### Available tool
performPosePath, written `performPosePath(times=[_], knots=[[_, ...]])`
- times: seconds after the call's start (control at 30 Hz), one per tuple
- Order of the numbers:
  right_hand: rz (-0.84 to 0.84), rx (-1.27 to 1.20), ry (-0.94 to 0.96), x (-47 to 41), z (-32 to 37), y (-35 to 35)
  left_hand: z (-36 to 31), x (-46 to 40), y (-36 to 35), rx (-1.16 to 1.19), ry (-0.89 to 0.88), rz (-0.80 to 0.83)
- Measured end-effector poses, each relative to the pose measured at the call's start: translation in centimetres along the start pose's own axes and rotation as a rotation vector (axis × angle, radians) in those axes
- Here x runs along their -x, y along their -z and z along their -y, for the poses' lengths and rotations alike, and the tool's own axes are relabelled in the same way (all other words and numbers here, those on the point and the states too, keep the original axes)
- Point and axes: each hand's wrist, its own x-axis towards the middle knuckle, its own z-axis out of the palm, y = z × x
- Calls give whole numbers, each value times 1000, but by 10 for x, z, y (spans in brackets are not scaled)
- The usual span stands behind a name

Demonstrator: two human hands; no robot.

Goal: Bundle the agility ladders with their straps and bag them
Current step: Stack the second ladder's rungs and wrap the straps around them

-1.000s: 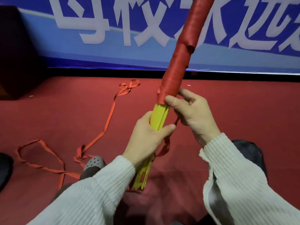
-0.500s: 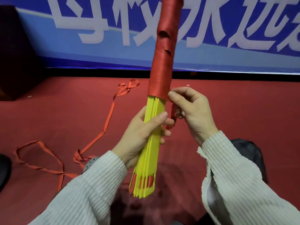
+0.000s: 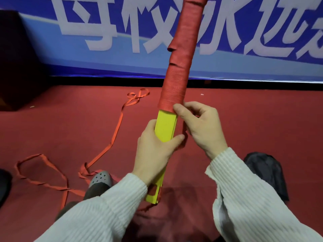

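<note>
**Strap winding in hand; bagging not yet begun**

The bundle of yellow ladder rungs [image 3: 166, 128] is held off the floor, tilted up and away from the person, its upper length covered by tight turns of red strap [image 3: 181, 55]. Two turns near the upper part gape slightly at the left edge. The bare yellow stretch runs from the lowest turn down past the left wrist to the slotted end [image 3: 153, 194].

The left hand [image 3: 155, 151] grips the yellow rungs, fingers and thumb curled round them. The right hand [image 3: 201, 126] pinches the strap at the lower edge of the winding, thumb against the last turn; a short run of strap shows below between the two hands.

The rest of the strap [image 3: 111, 142] trails loose in loops across the red floor [image 3: 262, 119] to the left. A dark cloth item, possibly the bag [image 3: 265, 172], lies on the floor on the right, just beyond the right sleeve.

Judgement: the step in hand is bundling, roughly half wound. The next move calls for carrying the strap round the rungs under tension while the left hand keeps the stack square. Slack could let more turns gape.
</note>
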Motion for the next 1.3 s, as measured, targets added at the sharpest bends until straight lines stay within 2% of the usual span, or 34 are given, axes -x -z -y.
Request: performPosePath(times=[0.2, 0.3, 0.37, 0.47, 0.53, 0.57, 0.63, 0.73, 0.8, 0.9, 1.03, 1.13, 1.2, 1.3], knots=[[35, 114, 8, -6, -1, 23, 3, -7, 4, 75, 79, -31], [8, 20, -44, -11, 0, 23, -7, -9, 7, 277, 125, 49], [78, -125, -104, -11, -1, 22, -11, -8, 11, 442, 194, 227], [450, -519, -237, -7, -7, 27, -8, -6, 20, 648, 261, 631], [558, -585, -247, -4, -8, 29, -6, -5, 26, 765, 285, 841], [536, -545, -228, -4, -7, 30, -9, -5, 29, 796, 297, 878], [379, -419, -148, -3, -1, 27, -13, -6, 30, 762, 304, 806], [91, -251, -79, -4, 3, 20, -17, -3, 21, 364, 146, 533], [3, -101, -36, -3, -2, 19, -11, 1, 8, 169, 32, 364], [-10, 110, -19, -7, -6, 20, -2, -4, 1, 114, -8, 212], [-2, 144, 4, -13, -11, 19, -3, -14, 3, 168, 7, 144], [-44, 259, 26, -18, -18, 19, -5, -16, -1, 175, 12, 124], [-34, 250, 30, -17, -19, 21, -3, -17, -5, 164, 21, 120], [22, 77, -44, -9, -18, 19, -2, -12, -12, 153, 30, 132]])
